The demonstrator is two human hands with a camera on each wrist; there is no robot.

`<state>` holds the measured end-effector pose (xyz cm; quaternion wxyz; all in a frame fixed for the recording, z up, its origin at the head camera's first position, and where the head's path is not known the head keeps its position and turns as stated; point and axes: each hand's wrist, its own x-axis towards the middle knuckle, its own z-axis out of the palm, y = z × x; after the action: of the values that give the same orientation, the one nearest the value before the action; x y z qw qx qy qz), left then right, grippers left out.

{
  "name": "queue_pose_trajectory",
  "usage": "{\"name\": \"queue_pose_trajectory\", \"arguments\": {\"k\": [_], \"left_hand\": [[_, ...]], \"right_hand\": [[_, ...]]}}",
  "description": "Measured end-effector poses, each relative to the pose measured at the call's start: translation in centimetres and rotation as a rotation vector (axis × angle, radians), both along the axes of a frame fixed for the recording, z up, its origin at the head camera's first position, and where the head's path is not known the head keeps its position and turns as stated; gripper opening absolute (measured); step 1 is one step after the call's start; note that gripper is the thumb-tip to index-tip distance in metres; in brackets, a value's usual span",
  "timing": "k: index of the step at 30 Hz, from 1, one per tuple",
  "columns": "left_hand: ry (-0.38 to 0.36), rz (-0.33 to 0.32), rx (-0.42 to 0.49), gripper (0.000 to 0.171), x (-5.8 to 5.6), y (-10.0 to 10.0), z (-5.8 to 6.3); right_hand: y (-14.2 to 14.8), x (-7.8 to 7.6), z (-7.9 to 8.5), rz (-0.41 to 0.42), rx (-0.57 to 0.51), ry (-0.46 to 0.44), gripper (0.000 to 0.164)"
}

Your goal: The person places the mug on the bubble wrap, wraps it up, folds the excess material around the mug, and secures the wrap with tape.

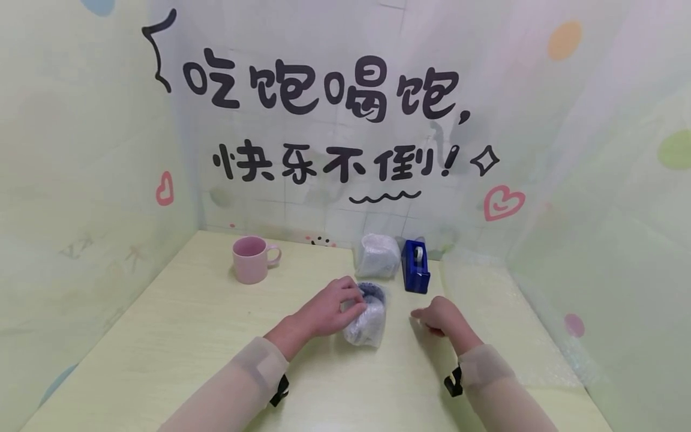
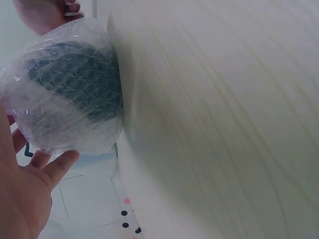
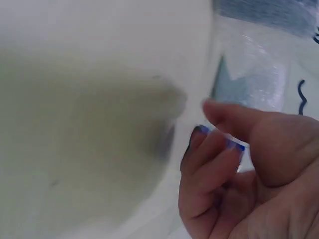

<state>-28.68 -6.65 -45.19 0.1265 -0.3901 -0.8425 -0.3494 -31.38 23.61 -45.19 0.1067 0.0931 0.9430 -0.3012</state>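
Observation:
A bubble-wrapped cup [image 1: 369, 327], blue-grey through the clear wrap, stands on the table in front of me. My left hand [image 1: 329, 307] grips it from the left, with fingers at its top and side. In the left wrist view the wrapped cup [image 2: 75, 84] sits between the thumb and fingers. To its right, my right hand [image 1: 445, 319] hovers over the table, apart from the cup. Its fingers curl loosely and nothing shows between them; the right wrist view is blurred. A blue tape dispenser [image 1: 415, 270] stands just behind that hand.
Another bubble-wrapped bundle [image 1: 378, 258] stands at the back, left of the dispenser. A pink mug [image 1: 251, 261] is at the back left, handle to the right. Clear bubble wrap sheets [image 1: 491, 318] lie along the right side. Printed curtains enclose the table.

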Motion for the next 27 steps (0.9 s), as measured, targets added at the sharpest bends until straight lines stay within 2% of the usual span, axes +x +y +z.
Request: {"name": "queue_pose_trajectory", "arguments": {"k": [2, 5, 8, 12, 15, 20, 23, 27], "left_hand": [[0.003, -0.003, 0.003, 0.018, 0.0, 0.1, 0.0], [0.001, -0.002, 0.008, 0.017, 0.0, 0.2, -0.2], [-0.005, 0.004, 0.008, 0.018, 0.0, 0.3, -0.5], [-0.014, 0.008, 0.003, 0.017, 0.1, 0.6, -0.7], [-0.015, 0.005, 0.001, 0.017, 0.0, 0.7, -0.8], [-0.007, 0.010, -0.006, 0.018, -0.1, 0.7, -0.8], [-0.003, 0.013, 0.007, 0.017, -0.2, 0.6, -0.5], [0.001, 0.013, 0.028, 0.015, -0.3, 0.4, -0.5]], "right_hand": [[0.0, -0.9, 0.5, -0.051, -0.047, 0.063, 0.045], [-0.1, -2.2, 0.6, -0.154, -0.230, 0.123, 0.046], [0.0, -3.5, -0.2, -0.258, -0.477, 0.104, 0.055], [0.4, -4.6, -1.6, -0.340, -0.671, 0.070, 0.047], [0.9, -5.0, -2.3, -0.378, -0.721, 0.049, 0.043], [0.9, -5.6, -2.6, -0.445, -0.769, 0.018, 0.046], [0.4, -5.8, -2.6, -0.460, -0.768, 0.020, 0.043], [-0.6, -6.0, -2.6, -0.453, -0.810, 0.075, 0.038]]}}
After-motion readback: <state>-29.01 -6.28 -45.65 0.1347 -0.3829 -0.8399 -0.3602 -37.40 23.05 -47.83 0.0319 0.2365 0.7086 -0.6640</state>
